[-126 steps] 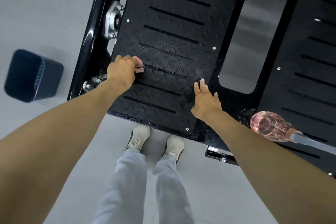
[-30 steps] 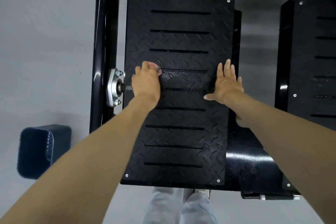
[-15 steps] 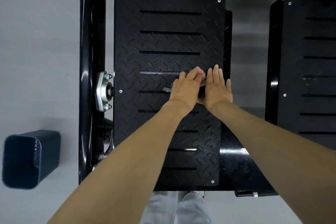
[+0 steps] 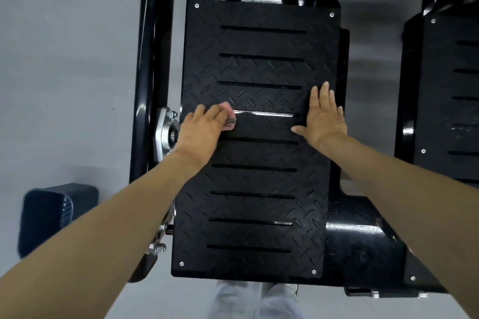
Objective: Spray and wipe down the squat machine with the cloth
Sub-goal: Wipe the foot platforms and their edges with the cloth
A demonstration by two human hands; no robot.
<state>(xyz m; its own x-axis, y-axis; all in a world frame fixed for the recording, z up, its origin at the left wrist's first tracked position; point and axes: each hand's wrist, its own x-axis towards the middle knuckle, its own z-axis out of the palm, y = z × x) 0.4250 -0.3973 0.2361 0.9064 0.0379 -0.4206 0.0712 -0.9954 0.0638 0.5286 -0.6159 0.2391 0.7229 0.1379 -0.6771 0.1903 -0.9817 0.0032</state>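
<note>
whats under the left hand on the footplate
A pink cloth sticks out from beneath the left hand, against the black footplate. How much more cloth lies under the hand is hidden.

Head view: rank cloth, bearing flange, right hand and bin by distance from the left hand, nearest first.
1. pink cloth, held under the left hand.
2. silver bearing flange, just left of it.
3. right hand, across the footplate.
4. dark blue bin, on the floor, lower left.
</note>
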